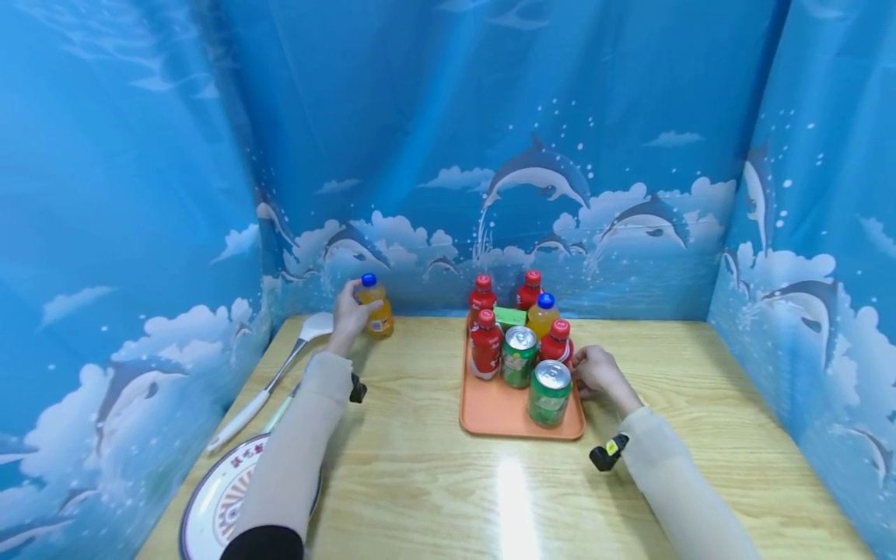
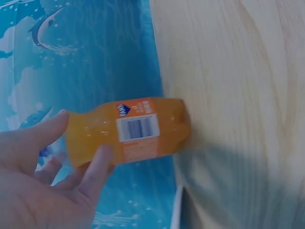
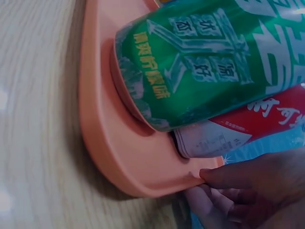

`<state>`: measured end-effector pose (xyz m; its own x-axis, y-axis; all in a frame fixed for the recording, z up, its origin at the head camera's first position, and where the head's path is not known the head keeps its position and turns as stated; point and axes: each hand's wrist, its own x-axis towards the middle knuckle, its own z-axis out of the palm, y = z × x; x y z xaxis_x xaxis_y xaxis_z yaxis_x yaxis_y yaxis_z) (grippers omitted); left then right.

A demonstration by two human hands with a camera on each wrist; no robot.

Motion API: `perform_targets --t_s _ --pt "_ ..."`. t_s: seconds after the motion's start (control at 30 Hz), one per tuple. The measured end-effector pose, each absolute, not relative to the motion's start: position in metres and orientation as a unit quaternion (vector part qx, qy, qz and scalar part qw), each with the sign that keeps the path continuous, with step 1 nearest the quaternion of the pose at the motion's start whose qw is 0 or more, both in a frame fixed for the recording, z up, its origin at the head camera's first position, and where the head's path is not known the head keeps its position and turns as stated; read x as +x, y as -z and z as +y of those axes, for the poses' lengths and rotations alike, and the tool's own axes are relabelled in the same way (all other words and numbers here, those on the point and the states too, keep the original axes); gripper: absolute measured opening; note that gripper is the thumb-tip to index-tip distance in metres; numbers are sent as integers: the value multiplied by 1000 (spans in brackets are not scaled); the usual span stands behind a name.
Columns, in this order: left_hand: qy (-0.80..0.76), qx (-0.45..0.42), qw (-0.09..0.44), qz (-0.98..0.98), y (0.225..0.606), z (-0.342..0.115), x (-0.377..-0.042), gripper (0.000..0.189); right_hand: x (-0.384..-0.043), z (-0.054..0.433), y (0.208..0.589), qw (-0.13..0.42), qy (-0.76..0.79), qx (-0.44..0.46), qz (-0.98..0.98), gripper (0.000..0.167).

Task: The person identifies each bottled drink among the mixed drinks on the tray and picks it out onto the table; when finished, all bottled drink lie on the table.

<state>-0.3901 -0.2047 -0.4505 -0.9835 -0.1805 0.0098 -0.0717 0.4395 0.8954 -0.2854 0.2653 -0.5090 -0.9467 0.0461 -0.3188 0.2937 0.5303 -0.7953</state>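
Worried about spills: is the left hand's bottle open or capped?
Capped: the blue cap sits on the bottle in the head view.

A blue-capped bottle of orange drink (image 1: 382, 320), roughly upright, is well left of a loaded, round-cornered orange tray (image 1: 490, 414).

Blue printed sheeting (image 1: 336, 117), three sides.
Leaping dolphins (image 1: 537, 173) and white clouds (image 1: 458, 178) noted; light wood-grain table (image 1: 406, 467) meets rear sheeting; bright reflection (image 1: 514, 505) observed on tabletop, near side.

Orange bottle (image 1: 380, 316), coral tray (image 1: 493, 408), dolphin-print backdrop (image 1: 378, 124)
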Motion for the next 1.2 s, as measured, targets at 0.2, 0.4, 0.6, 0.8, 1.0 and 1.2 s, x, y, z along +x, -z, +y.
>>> perform_targets --t_s 0.2,0.4,0.6,0.8,1.0,1.2 --pt "480 56 105 -869 436 -206 -381 71 -285 270 510 162 531 120 823 35" --pt "463 3 245 -852 415 -194 -372 53 -284 274 508 170 558 124 803 42" --pt "493 -111 278 -817 404 -162 -360 51 -284 277 506 174 554 125 805 42" --pt "514 -203 204 -808 413 -124 -347 71 -284 277 506 175 551 120 807 42" --pt "495 -226 129 -829 432 -93 -335 86 -283 276 507 175 554 116 806 39" --pt "456 -235 72 -856 455 -75 -330 101 -285 274 506 177 547 117 810 41"
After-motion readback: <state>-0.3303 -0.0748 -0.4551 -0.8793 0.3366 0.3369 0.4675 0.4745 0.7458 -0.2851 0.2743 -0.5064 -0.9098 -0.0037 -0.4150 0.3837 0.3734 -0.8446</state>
